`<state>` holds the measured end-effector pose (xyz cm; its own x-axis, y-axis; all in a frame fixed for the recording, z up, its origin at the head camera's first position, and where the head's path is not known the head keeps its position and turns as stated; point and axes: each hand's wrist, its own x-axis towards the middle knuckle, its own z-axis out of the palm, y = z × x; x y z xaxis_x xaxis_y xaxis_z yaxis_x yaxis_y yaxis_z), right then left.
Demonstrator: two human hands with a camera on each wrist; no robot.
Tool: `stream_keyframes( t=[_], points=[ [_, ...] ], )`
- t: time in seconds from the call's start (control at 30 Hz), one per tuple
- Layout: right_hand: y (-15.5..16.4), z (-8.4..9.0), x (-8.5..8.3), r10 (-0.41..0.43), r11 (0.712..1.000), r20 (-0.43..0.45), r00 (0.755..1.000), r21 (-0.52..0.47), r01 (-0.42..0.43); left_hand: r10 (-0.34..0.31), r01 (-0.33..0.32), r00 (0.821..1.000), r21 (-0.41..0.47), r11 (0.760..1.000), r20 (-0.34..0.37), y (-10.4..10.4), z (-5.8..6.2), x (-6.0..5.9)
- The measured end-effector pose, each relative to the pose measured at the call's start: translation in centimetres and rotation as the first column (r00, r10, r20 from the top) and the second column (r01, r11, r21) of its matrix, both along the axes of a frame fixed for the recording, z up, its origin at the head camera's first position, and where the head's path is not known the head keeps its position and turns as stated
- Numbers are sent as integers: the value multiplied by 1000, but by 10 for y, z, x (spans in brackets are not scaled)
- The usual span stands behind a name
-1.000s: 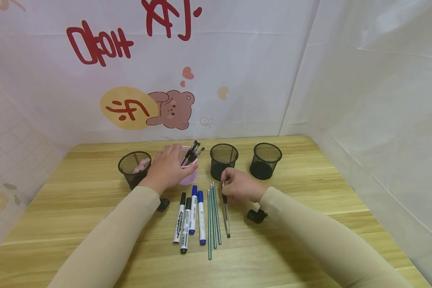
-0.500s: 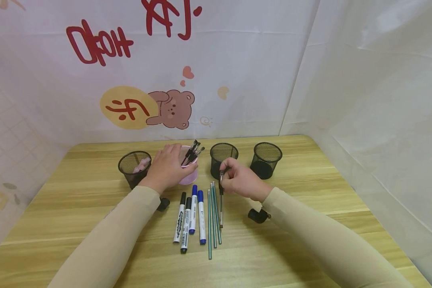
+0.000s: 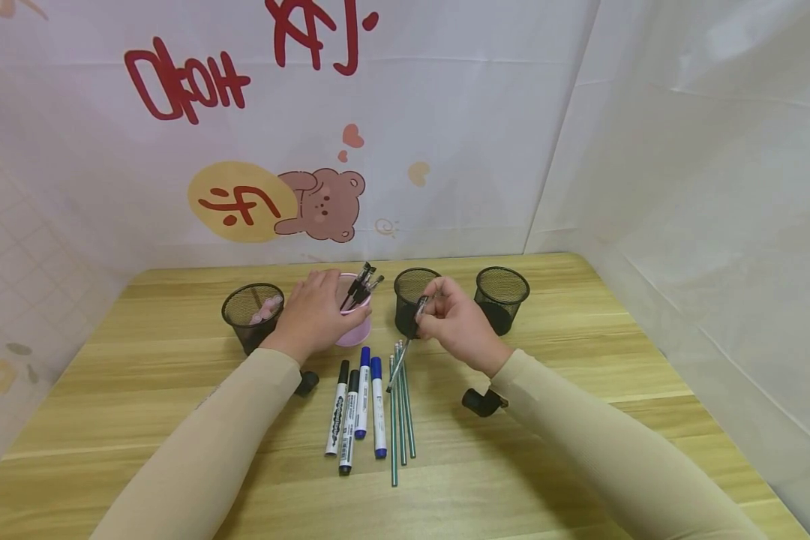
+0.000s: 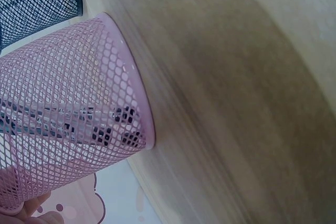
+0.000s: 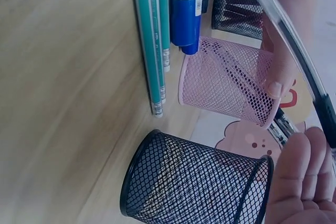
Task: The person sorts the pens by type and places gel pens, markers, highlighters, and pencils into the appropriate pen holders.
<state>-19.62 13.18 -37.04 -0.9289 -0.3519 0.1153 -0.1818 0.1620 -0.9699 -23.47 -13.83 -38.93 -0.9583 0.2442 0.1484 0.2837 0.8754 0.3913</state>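
My left hand (image 3: 313, 315) curls round a pink mesh cup (image 3: 358, 330) that holds several black pens (image 3: 359, 285); the left wrist view shows the cup's pink wall (image 4: 68, 114) up close. My right hand (image 3: 454, 324) pinches a clear pen with a black grip (image 3: 405, 346) and holds it tilted above the table, in front of the middle black mesh cup (image 3: 410, 283). In the right wrist view the pen (image 5: 294, 40) slants past the pink cup (image 5: 226, 82) and a black cup (image 5: 194, 182).
Several markers (image 3: 358, 405) and green pencils (image 3: 400, 409) lie in a row on the wooden table (image 3: 580, 390). Black mesh cups stand at the left (image 3: 251, 311) and right (image 3: 501, 294). White sheeting walls the back and right side.
My right hand lifted the pen off the table, raising it up and back toward the middle black cup. The left hand stayed on the pink cup.
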Motion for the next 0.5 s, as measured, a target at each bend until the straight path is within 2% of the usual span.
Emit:
stream_keyframes(
  t=[0.33, 0.5],
  points=[
    [-7, 2, -2, -123, 987, -80, 989, -117, 114, 0, 0, 1000, -2, 1000, 6, 0, 0, 1],
    [-8, 4, -3, -163, 980, -116, 980, -133, 148, -2, 2, 1000, -2, 1000, -1, 0, 0, 1]
  ],
)
